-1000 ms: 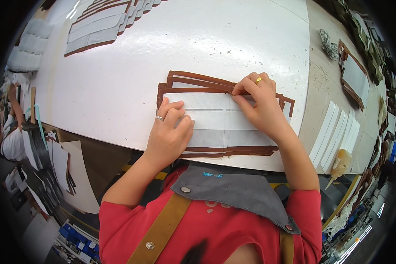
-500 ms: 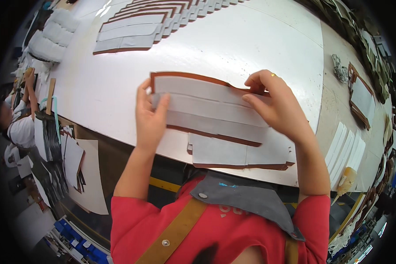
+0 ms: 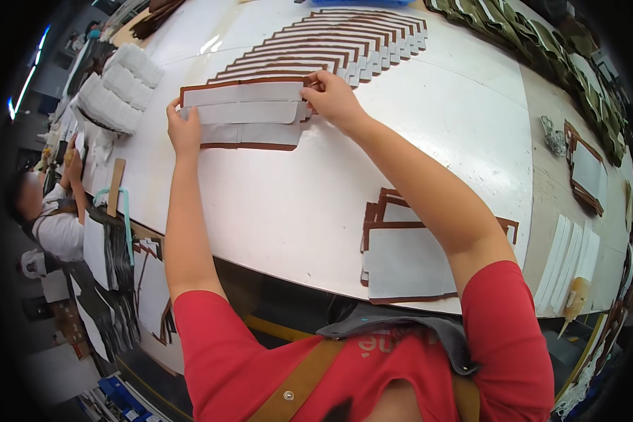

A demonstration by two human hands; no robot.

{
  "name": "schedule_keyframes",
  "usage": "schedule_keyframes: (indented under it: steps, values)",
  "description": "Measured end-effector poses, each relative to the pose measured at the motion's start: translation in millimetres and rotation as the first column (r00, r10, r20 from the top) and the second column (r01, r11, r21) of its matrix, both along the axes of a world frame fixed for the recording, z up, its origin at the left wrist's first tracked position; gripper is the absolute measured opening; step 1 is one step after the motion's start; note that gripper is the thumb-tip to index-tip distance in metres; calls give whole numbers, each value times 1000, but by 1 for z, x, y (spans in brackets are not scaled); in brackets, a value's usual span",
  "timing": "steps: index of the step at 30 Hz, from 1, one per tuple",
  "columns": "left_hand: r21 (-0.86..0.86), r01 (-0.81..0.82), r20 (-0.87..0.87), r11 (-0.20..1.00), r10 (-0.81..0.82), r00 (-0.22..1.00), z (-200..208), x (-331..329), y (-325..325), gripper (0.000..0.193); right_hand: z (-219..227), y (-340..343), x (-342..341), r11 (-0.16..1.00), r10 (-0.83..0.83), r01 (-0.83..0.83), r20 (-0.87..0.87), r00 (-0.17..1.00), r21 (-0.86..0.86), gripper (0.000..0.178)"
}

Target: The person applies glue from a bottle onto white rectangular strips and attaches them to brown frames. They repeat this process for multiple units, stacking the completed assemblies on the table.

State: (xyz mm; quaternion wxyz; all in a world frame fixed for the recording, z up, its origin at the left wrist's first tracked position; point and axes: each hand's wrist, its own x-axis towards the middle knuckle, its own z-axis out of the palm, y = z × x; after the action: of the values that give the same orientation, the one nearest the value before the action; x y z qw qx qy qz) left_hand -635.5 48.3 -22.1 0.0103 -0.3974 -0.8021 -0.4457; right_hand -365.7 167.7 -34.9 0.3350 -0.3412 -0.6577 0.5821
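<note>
Left hand point(image 3: 184, 130): pinching the left end of the grey panel point(image 3: 250, 112), thumb on the face, fingers curled behind, no gap beyond the panel's thickness; could lose that end through too light a grip, with sagging or swinging as the result.
Panel's middle: could buckle along the crosswise lines, from uneven inward pressure at the two ends.
Right hand point(image 3: 334, 102): thumb and fingertips brought together on the upper right corner; could crease the brown edging there by squeezing too hard.
Fanned row point(image 3: 364, 65): could be nudged out of step by a drag of the panel's right end, given the overlap in view; cannot tell whether touching.
Panel's place: over the worktable point(image 3: 295, 204), well in from the near edge, at the front end of the row; cannot tell whether lifted or resting.
Panel's look: long, nearly rectangular, pale; brown along top and bottom; band across the middle with a rounded right end; nearly flat.
Near stack point(image 3: 408, 264): by the worktable's near edge, toward the right, partly behind the right forearm point(image 3: 415, 179); similarly pale and brown-edged, unevenly piled.
</note>
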Motion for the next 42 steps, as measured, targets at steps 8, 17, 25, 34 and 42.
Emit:
schedule_keyframes:
  steps: [8,17,25,34,42]
  values:
    - [-209,-95,-134,973,67,989,-17,-30,29,50,6,2,-20,975,-150,98,264,953,201,41]
    - [-220,-81,-118,972,56,991,-22,-38,24,50,2,-1,-29,939,-155,30,344,926,342,23]
    - [-65,-87,-491,994,44,870,-57,-90,46,45,7,6,4,876,-194,27,301,934,481,21]
    - [-104,117,-336,988,-146,930,-29,-53,1,39,41,-21,402,622,-781,211,580,233,754,16]
    - [-123,519,-200,846,-533,822,9,122,39,29,8,-64,522,711,-612,349,781,-119,611,17]
